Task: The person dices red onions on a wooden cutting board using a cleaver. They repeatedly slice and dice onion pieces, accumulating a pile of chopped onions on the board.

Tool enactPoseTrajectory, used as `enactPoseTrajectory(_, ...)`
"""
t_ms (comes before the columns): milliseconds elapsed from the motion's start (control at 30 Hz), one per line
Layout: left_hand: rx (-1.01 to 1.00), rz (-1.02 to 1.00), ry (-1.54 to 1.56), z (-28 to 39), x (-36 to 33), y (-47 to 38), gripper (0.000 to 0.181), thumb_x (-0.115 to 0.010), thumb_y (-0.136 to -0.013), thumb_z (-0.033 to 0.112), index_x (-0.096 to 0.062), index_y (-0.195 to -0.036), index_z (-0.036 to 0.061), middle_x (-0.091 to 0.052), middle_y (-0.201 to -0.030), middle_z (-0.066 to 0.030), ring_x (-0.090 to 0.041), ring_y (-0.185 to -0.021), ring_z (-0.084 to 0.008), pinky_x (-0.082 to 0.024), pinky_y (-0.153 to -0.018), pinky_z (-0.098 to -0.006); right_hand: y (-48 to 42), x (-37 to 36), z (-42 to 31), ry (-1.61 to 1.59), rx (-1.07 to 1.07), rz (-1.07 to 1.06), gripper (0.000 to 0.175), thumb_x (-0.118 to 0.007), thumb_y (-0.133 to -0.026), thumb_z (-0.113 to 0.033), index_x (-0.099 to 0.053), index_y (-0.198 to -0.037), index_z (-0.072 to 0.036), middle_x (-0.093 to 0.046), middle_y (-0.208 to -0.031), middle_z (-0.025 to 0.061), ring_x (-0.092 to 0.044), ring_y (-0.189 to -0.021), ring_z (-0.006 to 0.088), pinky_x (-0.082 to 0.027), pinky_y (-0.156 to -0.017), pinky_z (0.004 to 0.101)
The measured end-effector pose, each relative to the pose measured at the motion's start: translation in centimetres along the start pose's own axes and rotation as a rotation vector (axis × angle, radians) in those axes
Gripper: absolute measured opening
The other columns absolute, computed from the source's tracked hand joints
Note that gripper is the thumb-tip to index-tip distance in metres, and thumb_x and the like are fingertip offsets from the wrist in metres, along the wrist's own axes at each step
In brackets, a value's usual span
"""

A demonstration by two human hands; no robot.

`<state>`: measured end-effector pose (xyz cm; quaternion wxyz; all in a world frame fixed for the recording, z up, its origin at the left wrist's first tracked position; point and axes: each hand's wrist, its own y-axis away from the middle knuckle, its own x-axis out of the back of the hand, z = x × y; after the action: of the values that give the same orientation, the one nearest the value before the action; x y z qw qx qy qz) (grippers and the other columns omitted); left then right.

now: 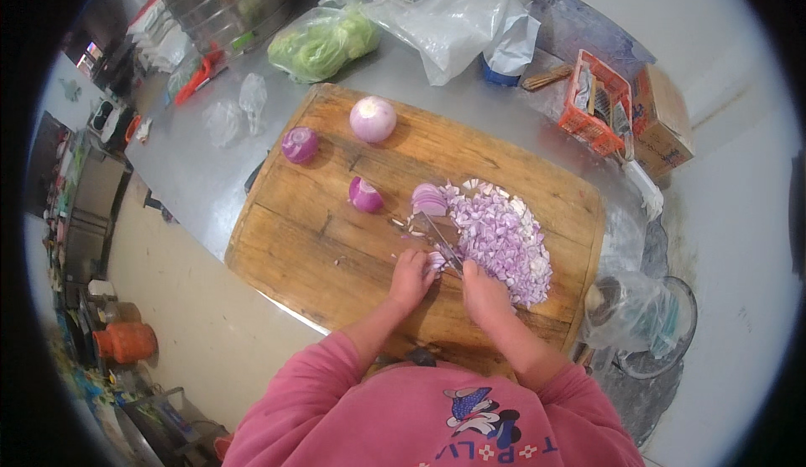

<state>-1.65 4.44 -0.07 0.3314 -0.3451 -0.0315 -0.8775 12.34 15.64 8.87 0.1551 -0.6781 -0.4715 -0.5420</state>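
Note:
My right hand grips a kitchen knife, its blade slanting up and left over a wooden cutting board. Sliced red onion lies under the fingers of my left hand, just left of the blade. A large heap of chopped red onion spreads to the right of the knife. Beyond the blade tip sits a sliced onion half. Farther left are a cut onion piece, a peeled purple onion and a larger pale onion.
The board rests on a metal table. Behind it are bagged green vegetables, a clear plastic bag and stacked steamers. At right stand a red plastic basket and a cardboard box. An orange gas cylinder is at lower left.

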Motion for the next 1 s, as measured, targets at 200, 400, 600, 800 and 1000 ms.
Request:
enactPoseTrajectory(200,-0.046,0.005,0.030,-0.3,0.1,0.0,0.022,-0.072,-0.072,0.003,-0.059,-0.089,0.0030,-0.056,-0.091,-0.0179,-0.054,-0.088,-0.0390,-0.046,-0.078,-0.0459,-0.6,-0.1,-0.2,0.037,0.003,-0.082,0.014,-0.046,-0.090,-0.006,-0.043,-0.103,-0.001,-0.064,-0.094,0.0276,-0.065,-0.081,0.0462,-0.050,-0.071,0.0554)
enactPoseTrajectory(400,-0.025,0.010,-0.019,-0.1,-0.1,0.0,0.024,-0.073,-0.071,0.004,-0.059,-0.090,0.0027,-0.056,-0.091,-0.0174,-0.054,-0.088,-0.0391,-0.046,-0.078,-0.0455,-0.5,-0.7,0.0,0.034,0.033,-0.057,0.013,-0.044,-0.090,-0.005,-0.043,-0.103,-0.001,-0.065,-0.093,0.0261,-0.066,-0.080,0.0456,-0.051,-0.071,0.0547)
enactPoseTrajectory(600,-0.137,0.115,0.062,0.1,0.6,0.8,0.028,-0.075,-0.070,0.006,-0.059,-0.094,0.0045,-0.057,-0.092,-0.0161,-0.055,-0.089,-0.0379,-0.045,-0.079,-0.0455,-0.4,-0.1,-0.2,0.045,0.029,-0.074,0.012,-0.042,-0.091,-0.006,-0.044,-0.102,-0.001,-0.065,-0.093,0.0265,-0.066,-0.081,0.0454,-0.051,-0.071,0.0546)
enactPoseTrajectory(800,-0.034,0.030,-0.066,-0.7,0.4,1.6,0.021,-0.074,-0.071,0.008,-0.060,-0.087,0.0076,-0.058,-0.090,-0.0122,-0.056,-0.087,-0.0342,-0.043,-0.075,-0.0447,-0.6,-0.5,-0.5,0.028,0.052,-0.066,0.012,-0.041,-0.092,-0.007,-0.043,-0.102,-0.001,-0.065,-0.091,0.0261,-0.065,-0.083,0.0458,-0.050,-0.071,0.0557)
enactPoseTrajectory(1000,-0.002,0.015,-0.093,-0.9,0.2,1.6,0.018,-0.073,-0.073,0.010,-0.061,-0.086,0.0085,-0.058,-0.089,-0.0115,-0.056,-0.087,-0.0340,-0.042,-0.074,-0.0445,-0.7,-1.0,-0.4,0.033,0.070,-0.057,0.012,-0.041,-0.091,-0.007,-0.044,-0.102,-0.002,-0.065,-0.091,0.0266,-0.065,-0.083,0.0458,-0.050,-0.072,0.0551)
